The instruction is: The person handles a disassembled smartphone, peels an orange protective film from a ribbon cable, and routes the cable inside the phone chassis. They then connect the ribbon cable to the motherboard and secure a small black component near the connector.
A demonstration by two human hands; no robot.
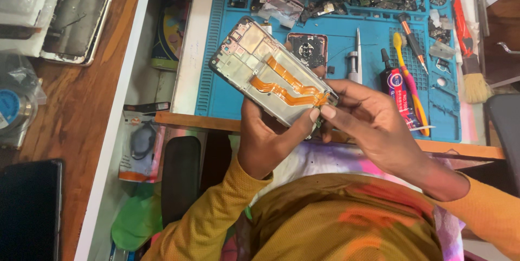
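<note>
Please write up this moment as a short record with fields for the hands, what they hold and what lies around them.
left hand: left hand grips the opened phone frame from below, tilted above the desk edge
right hand: right hand pinches the frame's lower end, fingertips by the orange ribbon cables
surface: blue work mat
on mat: small round-lens part, metal screwdriver, yellow toothbrush, brush, loose parts along the top
far left: another phone on a wooden top

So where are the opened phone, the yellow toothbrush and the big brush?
phone (pixel 265 71), head view, bare inner frame.
toothbrush (pixel 407 79), head view, mid-handle.
brush (pixel 475 87), head view, pale bristles.
</note>
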